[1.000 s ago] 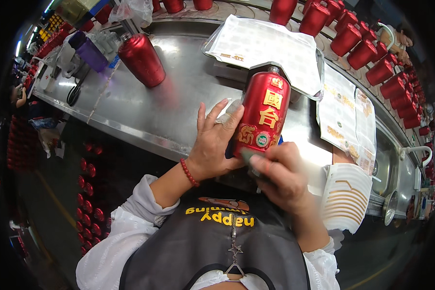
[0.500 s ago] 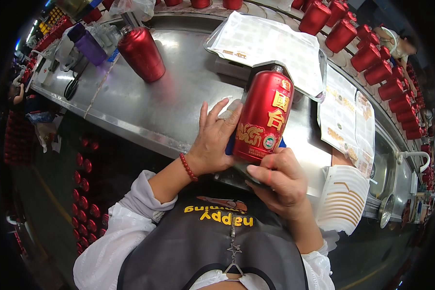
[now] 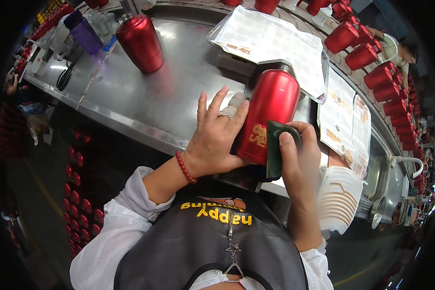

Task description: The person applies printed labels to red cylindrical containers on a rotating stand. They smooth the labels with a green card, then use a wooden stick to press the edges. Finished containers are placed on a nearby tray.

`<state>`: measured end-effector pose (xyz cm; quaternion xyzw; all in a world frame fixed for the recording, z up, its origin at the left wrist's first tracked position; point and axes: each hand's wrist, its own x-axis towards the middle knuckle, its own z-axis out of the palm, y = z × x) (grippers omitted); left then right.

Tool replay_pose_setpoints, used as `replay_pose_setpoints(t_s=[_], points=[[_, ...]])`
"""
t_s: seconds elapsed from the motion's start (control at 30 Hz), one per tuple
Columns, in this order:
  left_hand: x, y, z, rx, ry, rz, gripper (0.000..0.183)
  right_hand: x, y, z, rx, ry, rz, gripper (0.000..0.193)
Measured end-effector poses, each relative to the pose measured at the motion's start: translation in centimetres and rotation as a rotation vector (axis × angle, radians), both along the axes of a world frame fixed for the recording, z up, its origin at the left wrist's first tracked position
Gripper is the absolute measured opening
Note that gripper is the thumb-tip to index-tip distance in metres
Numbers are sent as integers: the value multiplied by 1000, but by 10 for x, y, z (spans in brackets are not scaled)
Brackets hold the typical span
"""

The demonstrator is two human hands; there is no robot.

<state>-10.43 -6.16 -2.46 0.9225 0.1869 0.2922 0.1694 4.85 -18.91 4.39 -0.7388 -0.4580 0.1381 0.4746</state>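
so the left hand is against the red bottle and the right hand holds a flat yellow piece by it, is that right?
Not quite: the flat piece is dark green, not yellow, as the head view shows. The left hand is against the red bottle, and the right hand does hold the piece by it.

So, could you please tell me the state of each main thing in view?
Near red bottle: neck pointing away.
Left hand: open against that bottle.
Right hand: closed on the green sheet.
Green sheet: pinched, overlapping the bottle.
Far red bottle: standing.
Purple bottle: standing, lidded.
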Motion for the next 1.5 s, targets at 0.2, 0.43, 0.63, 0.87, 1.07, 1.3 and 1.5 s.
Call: replay_pose_setpoints(t_s=[0.2,0.43,0.63,0.87,1.07,1.3,1.5], points=[[2,-1,10,96,-64,11,98,-17,18,16,-111,-324,50,24],[1,-1,5,4,-56,-31,99,-26,27,22,-264,-433,67,22],[-6,3,-11,-108,-28,-37,107,7,-17,-7,60,181,-153,20],[-4,1,-11,-77,-14,-106,106,-10,-16,-46,248,258,-88,24],[-9,-3,-21,-38,-81,-123,89,-5,-29,-48,296,448,-188,23],[-25,5,-14,211,-98,-408,53,2,-28,-64,266,393,-115,23],[-16,11,-11,244,-120,-431,50,5,-28,-68,250,392,-108,22]])
